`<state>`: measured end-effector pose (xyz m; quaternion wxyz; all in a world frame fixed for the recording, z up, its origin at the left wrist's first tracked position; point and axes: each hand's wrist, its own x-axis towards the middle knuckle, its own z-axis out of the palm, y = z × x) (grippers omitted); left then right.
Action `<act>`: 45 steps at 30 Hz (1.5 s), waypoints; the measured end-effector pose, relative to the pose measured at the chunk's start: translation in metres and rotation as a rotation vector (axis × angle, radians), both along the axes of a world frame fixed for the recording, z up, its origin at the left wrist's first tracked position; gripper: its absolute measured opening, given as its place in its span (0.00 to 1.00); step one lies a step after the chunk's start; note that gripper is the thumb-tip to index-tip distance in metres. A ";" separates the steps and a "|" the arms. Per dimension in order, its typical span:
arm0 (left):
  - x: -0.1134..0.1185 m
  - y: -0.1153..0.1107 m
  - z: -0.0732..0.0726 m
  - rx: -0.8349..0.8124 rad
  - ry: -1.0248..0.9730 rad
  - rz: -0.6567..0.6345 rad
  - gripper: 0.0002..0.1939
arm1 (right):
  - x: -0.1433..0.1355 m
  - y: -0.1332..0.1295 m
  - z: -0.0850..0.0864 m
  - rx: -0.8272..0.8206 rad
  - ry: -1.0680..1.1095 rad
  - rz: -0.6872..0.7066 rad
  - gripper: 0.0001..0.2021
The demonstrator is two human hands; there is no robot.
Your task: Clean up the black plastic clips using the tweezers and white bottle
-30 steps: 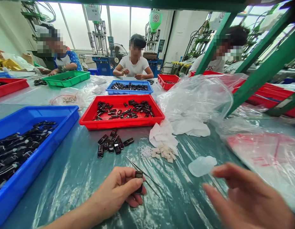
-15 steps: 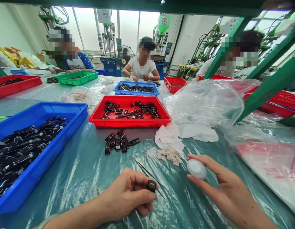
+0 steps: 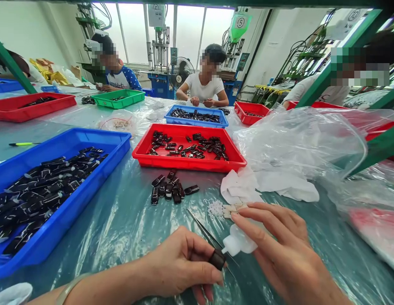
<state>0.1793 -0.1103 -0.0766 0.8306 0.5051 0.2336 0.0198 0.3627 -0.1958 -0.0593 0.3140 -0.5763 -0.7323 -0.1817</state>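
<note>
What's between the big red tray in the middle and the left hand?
In the head view, a small pile of glossy black pieces lies between the red tray and the left hand, with metal tweezers nearer the hand.

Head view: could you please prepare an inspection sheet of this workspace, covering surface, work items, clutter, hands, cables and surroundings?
Surface: green tabletop under wrinkled, clear plastic film.
Work items: small black rectangular piece; translucent white plastic bottle, nozzle close to the piece, contact unclear.
Clutter: thin silver metal tweezers; small glossy black parts lying in front of red rectangular plastic tray.
Hands: left hand grips the piece; right hand holds the bottle.
Cables: dark cables, right background.
Surroundings: slanting green metal bar; people seated opposite.
</note>
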 end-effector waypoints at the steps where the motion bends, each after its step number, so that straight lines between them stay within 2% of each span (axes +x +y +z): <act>1: 0.000 0.000 0.000 -0.003 0.003 -0.002 0.11 | 0.000 0.000 0.000 0.005 -0.002 0.001 0.16; 8: 0.000 0.000 -0.003 0.010 0.024 -0.028 0.11 | 0.002 -0.003 0.003 -0.013 -0.130 0.021 0.15; 16: -0.001 0.000 -0.006 0.018 0.027 -0.058 0.12 | -0.003 -0.008 -0.005 -0.009 -0.077 0.009 0.14; 22: -0.001 -0.001 -0.006 0.029 0.034 -0.075 0.11 | -0.002 -0.008 -0.006 0.023 -0.071 0.025 0.14; 34: -0.002 0.000 -0.007 0.046 0.057 -0.109 0.14 | 0.001 -0.010 -0.001 -0.026 -0.103 0.049 0.14; 39: -0.002 0.001 -0.007 0.041 0.074 -0.099 0.15 | 0.000 -0.009 -0.005 0.012 -0.024 0.025 0.15; 45: -0.001 0.002 -0.003 0.027 0.066 -0.102 0.13 | 0.001 -0.010 -0.005 0.013 -0.035 0.030 0.15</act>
